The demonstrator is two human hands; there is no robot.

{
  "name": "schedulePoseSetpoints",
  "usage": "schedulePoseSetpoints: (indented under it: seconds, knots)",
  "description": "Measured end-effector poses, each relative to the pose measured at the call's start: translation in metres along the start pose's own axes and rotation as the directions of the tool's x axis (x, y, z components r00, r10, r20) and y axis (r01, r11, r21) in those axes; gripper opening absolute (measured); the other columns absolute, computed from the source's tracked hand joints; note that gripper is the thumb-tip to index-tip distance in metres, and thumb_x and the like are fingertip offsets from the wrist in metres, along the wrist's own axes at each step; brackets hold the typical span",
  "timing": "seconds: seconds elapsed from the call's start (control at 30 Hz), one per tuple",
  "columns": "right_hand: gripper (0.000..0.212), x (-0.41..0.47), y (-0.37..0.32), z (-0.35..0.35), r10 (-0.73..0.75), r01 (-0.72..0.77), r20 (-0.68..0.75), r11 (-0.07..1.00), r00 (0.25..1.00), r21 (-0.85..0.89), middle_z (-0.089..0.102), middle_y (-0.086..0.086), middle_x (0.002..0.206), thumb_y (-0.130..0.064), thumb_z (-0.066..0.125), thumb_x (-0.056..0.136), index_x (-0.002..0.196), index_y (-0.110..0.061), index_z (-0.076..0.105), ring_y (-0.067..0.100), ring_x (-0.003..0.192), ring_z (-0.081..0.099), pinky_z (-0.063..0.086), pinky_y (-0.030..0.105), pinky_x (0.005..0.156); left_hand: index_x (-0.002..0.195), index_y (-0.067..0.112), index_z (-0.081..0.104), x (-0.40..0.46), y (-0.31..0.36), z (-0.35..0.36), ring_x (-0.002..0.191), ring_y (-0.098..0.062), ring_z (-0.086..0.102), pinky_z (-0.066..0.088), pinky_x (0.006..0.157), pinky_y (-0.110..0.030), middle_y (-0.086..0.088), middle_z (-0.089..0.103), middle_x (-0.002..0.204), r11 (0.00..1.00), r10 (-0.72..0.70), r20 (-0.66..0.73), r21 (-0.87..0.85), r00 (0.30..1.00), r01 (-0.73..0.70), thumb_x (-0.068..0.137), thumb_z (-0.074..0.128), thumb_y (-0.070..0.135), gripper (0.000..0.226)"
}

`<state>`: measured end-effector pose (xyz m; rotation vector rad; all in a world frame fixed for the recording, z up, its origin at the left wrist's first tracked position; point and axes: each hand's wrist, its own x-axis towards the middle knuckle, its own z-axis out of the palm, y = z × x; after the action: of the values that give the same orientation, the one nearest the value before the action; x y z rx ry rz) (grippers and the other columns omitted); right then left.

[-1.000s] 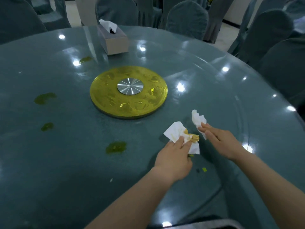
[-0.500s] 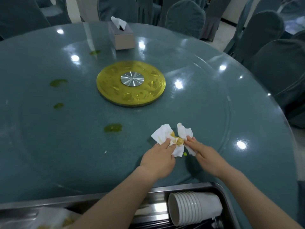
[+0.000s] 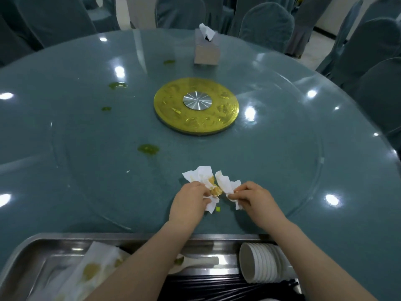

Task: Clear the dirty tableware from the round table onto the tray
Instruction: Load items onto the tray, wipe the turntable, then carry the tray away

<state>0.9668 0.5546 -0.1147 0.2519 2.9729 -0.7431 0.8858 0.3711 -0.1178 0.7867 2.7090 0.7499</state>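
Two crumpled white paper napkins stained yellow lie on the glass tabletop, each already taken up by one hand. Left hand: fingers curled round the larger stained napkin, which spreads beyond the fingertips and also trails out below the thumb side. Right hand: fingertips pinching the smaller stained napkin, whose loose end rises beyond the knuckles. Both wads meet between the two grips, where a yellow smear of food sits; neither hand is nearer than the other, since each holds its own piece. A small green crumb lies on the glass just on the wrist side of the left grip.

The round blue-green glass table extends outward from the grips on every side. Behind both wrists, at the near table edge, stands the rectangular stainless-steel tray; it lies directly back along the line of the forearms, so the coming move is judged to be a straight draw toward the body. Within the tray: a soiled white napkin behind the left forearm, a stack of white paper cups lying on its side under the right forearm, and dark chopsticks between them.

Beyond the fingertips: green spills, a gold disc with a silver hub, and a grey tissue box.
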Motion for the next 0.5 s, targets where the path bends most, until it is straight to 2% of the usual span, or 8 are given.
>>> schedulePoseSetpoints:
  seconds: [0.17,0.27,0.33,0.4,0.5]
  knots:
    - [0.026,0.003,-0.019,0.011,-0.030,0.031,-0.019,0.998,0.999,0.063,0.064,0.000,0.104,-0.002,0.059,0.089,0.102,-0.017,0.075,0.016,0.098,0.058,0.035,0.011,0.082,0.103,0.019,0.073,-0.015,-0.022,-0.001,0.103,-0.012,0.053,0.026,0.076,-0.011,0.005,0.065,0.110,0.996,-0.080,-0.089,-0.037,0.993,0.077,0.093,0.053,0.011,0.024]
    - [0.026,0.002,-0.025,0.017,-0.040,0.045,-0.045,0.992,0.998,0.114,0.064,-0.001,0.103,-0.002,0.060,0.088,0.101,-0.017,0.076,0.014,0.097,0.058,0.034,0.007,0.082,0.098,0.022,0.074,-0.019,-0.027,-0.004,0.098,-0.012,0.055,0.029,0.075,-0.013,0.006,0.067,0.107,0.988,-0.151,-0.107,-0.021,0.983,0.150,0.093,0.052,0.011,0.025]
    - [0.026,0.002,-0.027,0.018,-0.041,0.046,-0.046,0.991,0.998,0.122,0.064,-0.001,0.103,-0.002,0.060,0.088,0.101,-0.018,0.076,0.013,0.097,0.058,0.035,0.007,0.082,0.092,0.023,0.074,-0.019,-0.027,-0.008,0.089,-0.009,0.054,0.030,0.072,-0.013,0.007,0.067,0.103,0.980,-0.199,-0.110,-0.044,0.974,0.195,0.092,0.053,0.009,0.026]
    - [0.027,0.002,-0.028,0.018,-0.031,0.034,-0.030,0.990,0.999,0.136,0.064,0.000,0.103,0.000,0.060,0.087,0.100,-0.018,0.076,0.015,0.097,0.059,0.040,0.013,0.084,0.082,0.025,0.074,-0.018,-0.028,-0.016,0.077,-0.004,0.050,0.029,0.067,-0.009,0.006,0.068,0.097,0.968,-0.235,-0.113,-0.122,0.965,0.221,0.089,0.056,0.006,0.027]
    - [0.031,0.005,-0.029,0.011,0.041,-0.038,-0.015,0.985,0.999,0.171,0.059,-0.007,0.093,0.001,0.059,0.085,0.100,-0.020,0.076,0.014,0.091,0.058,0.035,0.007,0.075,0.077,0.021,0.074,-0.017,-0.023,-0.029,0.080,-0.011,0.057,0.031,0.066,-0.009,0.002,0.071,0.093,0.968,-0.208,-0.117,-0.167,0.971,0.188,0.084,0.057,-0.002,0.029]
